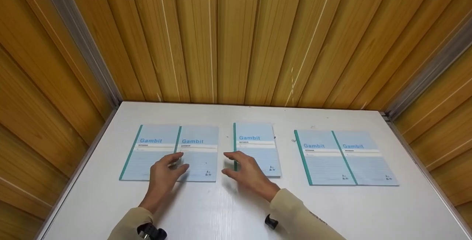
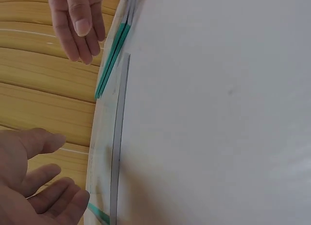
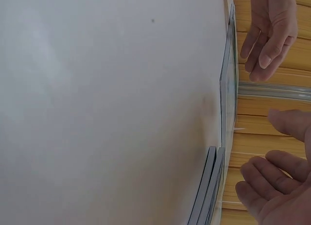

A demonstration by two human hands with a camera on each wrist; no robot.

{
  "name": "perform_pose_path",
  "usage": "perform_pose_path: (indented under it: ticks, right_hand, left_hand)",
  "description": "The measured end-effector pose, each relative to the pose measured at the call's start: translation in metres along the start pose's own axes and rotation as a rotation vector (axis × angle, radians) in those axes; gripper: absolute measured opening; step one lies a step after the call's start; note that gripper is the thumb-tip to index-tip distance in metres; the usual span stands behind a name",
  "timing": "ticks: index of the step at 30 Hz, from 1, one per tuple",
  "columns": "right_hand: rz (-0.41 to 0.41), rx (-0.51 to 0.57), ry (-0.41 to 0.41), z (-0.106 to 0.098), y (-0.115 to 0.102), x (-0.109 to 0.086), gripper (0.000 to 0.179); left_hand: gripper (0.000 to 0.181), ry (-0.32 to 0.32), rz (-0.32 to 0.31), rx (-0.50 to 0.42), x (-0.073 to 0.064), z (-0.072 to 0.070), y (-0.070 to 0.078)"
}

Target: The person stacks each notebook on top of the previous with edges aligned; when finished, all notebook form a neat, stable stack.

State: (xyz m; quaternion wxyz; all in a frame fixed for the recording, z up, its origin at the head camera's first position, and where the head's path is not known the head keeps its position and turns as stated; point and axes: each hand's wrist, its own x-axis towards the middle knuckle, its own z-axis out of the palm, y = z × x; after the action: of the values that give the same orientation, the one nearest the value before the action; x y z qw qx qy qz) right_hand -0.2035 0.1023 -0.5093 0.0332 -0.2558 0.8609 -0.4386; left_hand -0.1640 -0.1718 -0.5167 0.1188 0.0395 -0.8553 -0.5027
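Poised at lower centre with left hand [image 1: 164, 174] and right hand [image 1: 249, 173], fingers parted, gripping nothing! Hard to tell any contact with middle notebook [image 1: 260, 150] or lower-left notebooks [image 1: 167, 145]. Best to meet opposite edges evenly, pressing lightly.

A left pair of notebooks [image 1: 158, 148] and a right pair of notebooks [image 1: 346, 157] lie flat and closed on the table [image 1: 221, 218], a notebook stack [image 1: 257, 153] between them. Their pale blue covers read "Gambit", green spines leftward.

Both hands [image 1: 165, 173] near light-blue notebooks [image 1: 201, 160]
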Motion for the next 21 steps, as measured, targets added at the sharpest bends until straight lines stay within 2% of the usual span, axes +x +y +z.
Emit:
perform_pose_path:
  ticks: [3, 7, 17, 21]
  right_hand:
    - [0.006, 0.013, -0.033, 0.004, -0.003, 0.002, 0.053]
    - [0.018, 0.023, -0.085, 0.011, -0.007, 0.005, 0.054]
    - [0.002, -0.068, -0.141, 0.026, -0.008, 0.011, 0.055]
    - [0.011, -0.116, -0.163, 0.03, -0.008, 0.013, 0.056]
  left_hand:
    - [0.043, -0.004, -0.037, 0.005, 0.001, -0.007, -0.002]
    - [0.044, -0.026, -0.055, 0.03, 0.001, -0.014, -0.007]
    - [0.043, -0.079, 0.016, 0.153, -0.001, -0.022, -0.016]
    - [0.04, -0.099, 0.021, 0.19, -0.002, -0.022, -0.017]
